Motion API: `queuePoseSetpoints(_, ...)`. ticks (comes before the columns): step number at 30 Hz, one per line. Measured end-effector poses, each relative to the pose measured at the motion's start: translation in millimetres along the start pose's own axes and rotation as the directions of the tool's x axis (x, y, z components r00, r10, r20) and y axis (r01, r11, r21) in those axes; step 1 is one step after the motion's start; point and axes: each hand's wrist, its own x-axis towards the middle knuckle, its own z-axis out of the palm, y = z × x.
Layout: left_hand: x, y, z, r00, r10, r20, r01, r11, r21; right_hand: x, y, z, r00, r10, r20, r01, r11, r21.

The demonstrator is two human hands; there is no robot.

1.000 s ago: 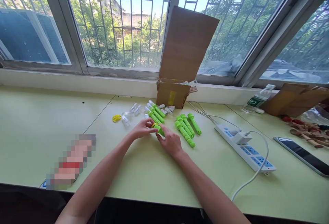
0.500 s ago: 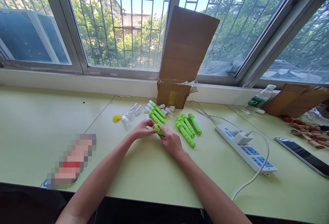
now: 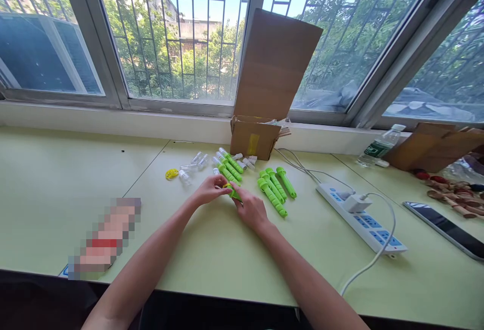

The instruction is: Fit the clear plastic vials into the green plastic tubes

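Observation:
Both hands meet over the table around one green ribbed plastic tube point(image 3: 235, 195). My left hand point(image 3: 206, 191) pinches its upper end, where a small yellow piece point(image 3: 227, 185) shows. My right hand point(image 3: 251, 210) closes round the lower part, fingers hiding much of it. Just beyond lie more green ribbed tubes point(image 3: 228, 172) fitted with clear tips. Several green tubes with flared heads point(image 3: 273, 199) rest right of my right hand. Loose clear plastic caps point(image 3: 185, 177) and a yellow oval piece point(image 3: 171, 173) lie beyond my left hand.
An upright-flapped cardboard box point(image 3: 249, 139) stands by the window, small whitish caps point(image 3: 247, 162) before it. To the right are a power strip point(image 3: 363, 221) with white cables, a phone point(image 3: 444, 229), a water bottle point(image 3: 381, 146) and wooden pieces point(image 3: 454, 196). A blurred-out item point(image 3: 108, 236) lies left.
My right fingers have shifted slightly up along the green tube. My left hand keeps nearly the same place, and the things on the table have not moved.

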Motion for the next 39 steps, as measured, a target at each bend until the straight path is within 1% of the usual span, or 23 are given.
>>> queuePoseSetpoints(3,-0.9,2.7,0.6,1.000,0.012,-0.009,-0.012,1.000,0.015,-0.1,0.0,-0.1,1.000,0.006,0.010,-0.006,1.000,0.001)
queuePoseSetpoints(7,-1.9,5.6,1.7,1.000,-0.002,-0.018,0.002,1.000,0.004,-0.7,-0.8,-0.3,1.000,0.016,0.008,-0.016,1.000,0.007)
queuePoseSetpoints(11,-2.5,6.1,1.9,1.000,-0.011,0.002,0.011,1.000,-0.024,-0.7,-2.1,-1.7,0.999,0.033,0.018,-0.032,0.999,-0.018)
queuePoseSetpoints(17,-0.6,2.5,2.4,0.999,-0.016,-0.030,0.017,0.999,0.027,-0.9,-3.3,-5.3,0.998,0.052,0.045,-0.047,0.994,-0.099)
queuePoseSetpoints(23,1.1,0.2,4.9,0.999,-0.013,-0.049,0.017,0.997,0.077,-1.8,-3.1,-4.8,0.997,0.066,0.041,-0.061,0.991,-0.121)
queuePoseSetpoints(33,1.1,-1.5,5.0,0.998,0.033,-0.059,-0.026,0.993,0.113,-2.0,-1.4,0.0,0.995,0.104,-0.007,-0.104,0.993,-0.052)
queuePoseSetpoints(39,1.4,1.1,8.5,0.994,0.083,-0.070,-0.068,0.979,0.192,-0.3,3.0,1.9,0.990,0.132,-0.050,-0.132,0.991,-0.007)
